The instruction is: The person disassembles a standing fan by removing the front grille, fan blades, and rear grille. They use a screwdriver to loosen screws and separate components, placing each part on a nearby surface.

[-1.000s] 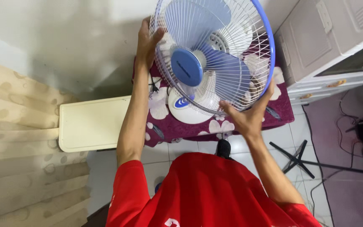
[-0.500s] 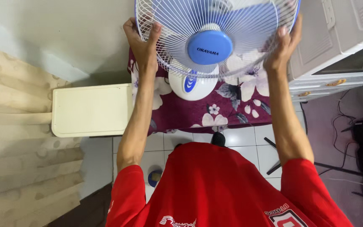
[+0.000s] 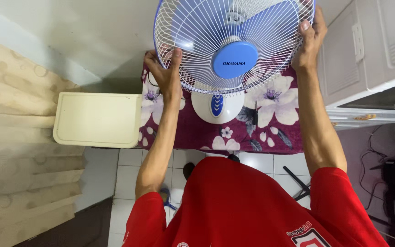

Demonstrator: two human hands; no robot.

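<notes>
Both grips are clamping the fan guard [image 3: 234, 43]: my left hand [image 3: 164, 73] and right hand [image 3: 309, 41] at opposite rims.

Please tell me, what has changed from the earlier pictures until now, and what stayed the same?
The right hand moved from the lower rim of the fan guard up to its right edge. The guard turned to face the camera squarely. The left hand slid lower along the left rim. The fan base stayed on the floral cloth.
</notes>
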